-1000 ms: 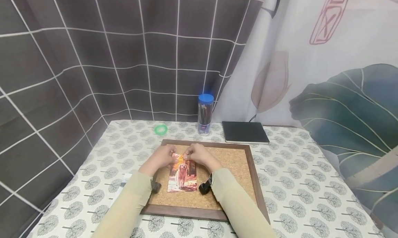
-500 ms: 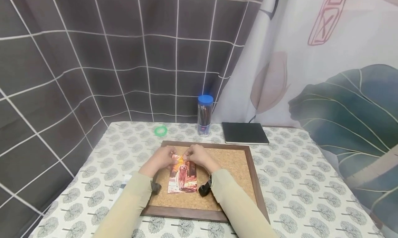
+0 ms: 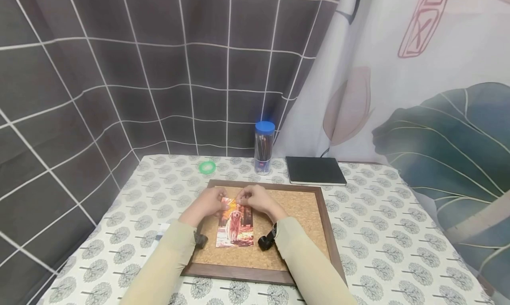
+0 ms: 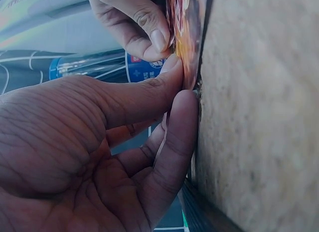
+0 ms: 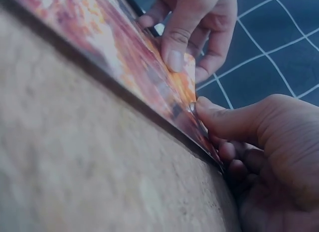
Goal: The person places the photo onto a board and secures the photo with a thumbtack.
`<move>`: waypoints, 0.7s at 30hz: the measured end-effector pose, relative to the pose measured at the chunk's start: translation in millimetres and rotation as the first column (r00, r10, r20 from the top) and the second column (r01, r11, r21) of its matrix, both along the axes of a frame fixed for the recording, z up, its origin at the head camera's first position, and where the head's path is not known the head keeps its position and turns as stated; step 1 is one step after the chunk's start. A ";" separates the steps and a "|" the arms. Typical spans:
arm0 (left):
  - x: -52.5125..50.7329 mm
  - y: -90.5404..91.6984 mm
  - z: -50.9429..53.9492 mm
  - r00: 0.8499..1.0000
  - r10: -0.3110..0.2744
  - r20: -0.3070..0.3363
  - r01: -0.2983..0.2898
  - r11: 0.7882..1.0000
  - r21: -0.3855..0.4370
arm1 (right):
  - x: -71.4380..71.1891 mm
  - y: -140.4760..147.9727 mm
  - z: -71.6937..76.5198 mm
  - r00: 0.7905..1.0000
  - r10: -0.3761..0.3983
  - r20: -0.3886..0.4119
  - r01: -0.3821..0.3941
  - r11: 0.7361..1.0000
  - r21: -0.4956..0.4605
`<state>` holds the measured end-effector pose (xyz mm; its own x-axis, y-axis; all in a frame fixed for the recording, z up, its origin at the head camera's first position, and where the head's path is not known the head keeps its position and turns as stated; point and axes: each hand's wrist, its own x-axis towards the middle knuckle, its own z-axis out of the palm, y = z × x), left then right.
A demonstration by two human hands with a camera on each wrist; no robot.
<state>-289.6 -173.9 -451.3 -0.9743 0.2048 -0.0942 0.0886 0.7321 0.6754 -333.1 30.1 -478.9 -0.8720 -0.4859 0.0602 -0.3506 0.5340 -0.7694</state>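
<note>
A photo of a golden dog (image 3: pixel 234 227) lies on a wood-framed cork board (image 3: pixel 296 207) in the head view. My left hand (image 3: pixel 205 204) is at its upper left corner. There, in the left wrist view, the thumb lies on the photo's face and the index fingertip sits at its edge against the cork, pinching it. My right hand (image 3: pixel 259 199) is at the top edge, its thumb and fingertips drawn together over the photo. In the right wrist view a small shiny pin-like piece (image 5: pixel 193 107) shows at the right thumb tip, mostly hidden by the fingers.
Behind the board stand a clear tube of pencils (image 3: pixel 263 151) with a blue lid and a black notebook (image 3: pixel 316 170). A green tape roll (image 3: pixel 207 167) lies at the back left. White paper (image 3: pixel 161 229) is partly hidden beside the left sleeve. Patterned cloth covers the table.
Both hands stay at the photo's top edge with almost no movement. The head view shifts only slightly.
</note>
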 end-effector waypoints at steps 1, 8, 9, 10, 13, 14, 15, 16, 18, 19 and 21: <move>-0.1 0.1 0.1 1.000 -0.001 0.001 0.001 1.000 0.000 | 0.3 -0.2 0.2 1.000 -0.008 0.002 0.008 1.000 0.001; -0.1 0.3 0.1 1.000 0.004 0.007 -0.004 1.000 0.004 | 3.0 -2.7 3.3 0.999 -0.038 -0.010 0.038 0.999 0.018; 0.0 0.2 0.0 1.000 0.003 0.007 -0.003 1.000 0.006 | 3.0 -3.0 3.2 0.999 -0.041 -0.014 0.041 0.999 0.021; 0.1 0.0 -0.1 1.000 0.003 0.006 -0.003 1.000 0.008 | 3.1 -3.4 3.0 0.999 -0.041 -0.016 0.041 0.999 0.022; 0.2 -0.3 -0.7 1.000 0.002 0.002 -0.002 1.000 0.004 | 2.8 -3.9 2.1 0.999 -0.040 -0.019 0.040 0.999 0.023; 0.1 -0.4 -0.8 1.000 0.002 0.000 -0.002 1.000 0.001 | 2.6 -4.0 1.8 0.999 -0.039 -0.022 0.040 0.999 0.025; -0.1 -0.4 -0.9 1.000 0.002 -0.001 -0.002 1.000 -0.001 | 2.5 -4.0 1.7 0.999 -0.039 -0.025 0.039 0.999 0.027; -0.2 -0.4 -0.9 1.000 0.003 -0.001 -0.003 1.000 -0.004 | 2.3 -4.0 1.7 0.999 -0.040 -0.027 0.041 0.999 0.029; -0.6 -0.3 -1.2 1.000 0.005 0.001 -0.005 1.000 -0.009 | 2.2 -3.8 1.5 0.999 -0.042 -0.031 0.043 0.998 0.037; -0.7 -0.2 -1.2 1.000 0.005 0.001 -0.005 1.000 -0.012 | 2.1 -3.9 1.5 0.999 -0.043 -0.033 0.044 0.998 0.039; -0.7 -0.2 -1.3 1.000 0.006 0.000 -0.006 1.000 -0.017 | 2.2 -4.1 1.2 0.998 -0.044 -0.035 0.045 0.998 0.043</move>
